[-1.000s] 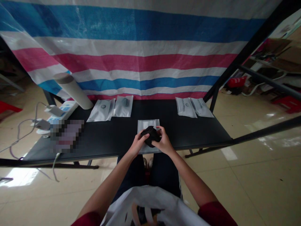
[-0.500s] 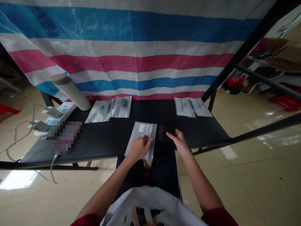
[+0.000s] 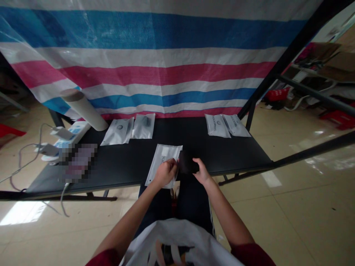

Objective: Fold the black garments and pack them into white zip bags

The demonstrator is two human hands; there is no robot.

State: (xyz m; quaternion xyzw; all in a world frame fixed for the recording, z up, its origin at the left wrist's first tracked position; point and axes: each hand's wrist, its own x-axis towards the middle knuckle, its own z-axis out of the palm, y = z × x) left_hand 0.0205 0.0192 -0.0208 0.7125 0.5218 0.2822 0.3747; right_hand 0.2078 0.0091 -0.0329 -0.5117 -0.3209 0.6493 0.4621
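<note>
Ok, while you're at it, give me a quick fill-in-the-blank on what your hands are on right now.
The left hand rests on a ____ packet. The right hand touches a ____ item. Behind them, ____ more white packets lie on the black table.

Missing words: white, black, four.

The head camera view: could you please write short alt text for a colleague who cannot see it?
A person's left hand rests on a white packet and their right hand touches a black fabric item on a black table. Four more white packets lie beyond, before a striped tarpaulin.
</note>
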